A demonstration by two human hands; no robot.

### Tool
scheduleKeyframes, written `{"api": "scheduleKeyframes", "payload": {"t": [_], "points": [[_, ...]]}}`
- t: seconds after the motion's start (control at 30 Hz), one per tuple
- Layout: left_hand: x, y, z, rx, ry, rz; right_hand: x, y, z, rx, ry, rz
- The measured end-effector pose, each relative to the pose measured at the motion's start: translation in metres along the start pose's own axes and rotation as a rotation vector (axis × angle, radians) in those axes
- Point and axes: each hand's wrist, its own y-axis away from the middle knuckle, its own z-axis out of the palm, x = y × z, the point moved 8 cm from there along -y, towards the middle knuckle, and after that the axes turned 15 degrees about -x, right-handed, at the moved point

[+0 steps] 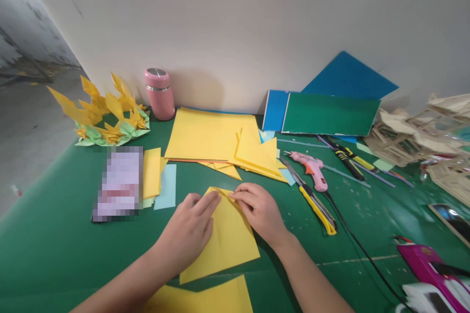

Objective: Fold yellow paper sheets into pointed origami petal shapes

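Note:
A yellow paper sheet (pixel 227 239) lies on the green table with a crease at its far end. My left hand (pixel 193 222) presses its closed fingers onto the sheet's far left part, the fingertips at the folded edge. Beside it, my right hand (pixel 259 210) pinches the far right corner between thumb and fingers. Part of the fold is hidden under the fingertips. Close to my body lies another yellow sheet (pixel 213 298), partly cut off by the frame. Just beyond my hands are a stack of yellow paper (pixel 209 134) and folded yellow pieces (pixel 257 151).
At left stand a yellow paper crown (pixel 110 112) and a pink flask (pixel 160 95), near a blurred-out rectangular object (pixel 119 183). On the right lie a utility knife (pixel 317 210), a pink glue gun (pixel 312 168) with its cord, a phone (pixel 451 222) and a wooden stick model (pixel 404 132).

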Motion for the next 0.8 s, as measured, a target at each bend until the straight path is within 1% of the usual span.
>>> {"api": "scheduleKeyframes", "payload": {"t": [0.1,0.2,0.37,0.53,0.8], "points": [[-0.0033,0.0002,-0.0019,0.023,0.083,-0.024,-0.0006,-0.001,0.0007,-0.033,0.025,-0.005],[-0.0039,0.0,-0.0029,0.027,0.118,-0.03,-0.0008,-0.0014,0.0013,-0.062,0.031,-0.017],[-0.0012,-0.0014,-0.0024,0.016,0.072,-0.021,-0.0014,-0.0005,0.0014,-0.087,0.044,-0.025],[-0.0018,-0.0015,0.0023,0.005,0.017,-0.03,-0.0031,0.0002,0.0012,-0.102,0.046,-0.036],[-0.0029,-0.0006,0.0034,0.029,0.008,-0.046,-0.0027,0.0002,0.001,-0.104,0.034,-0.031]]}}
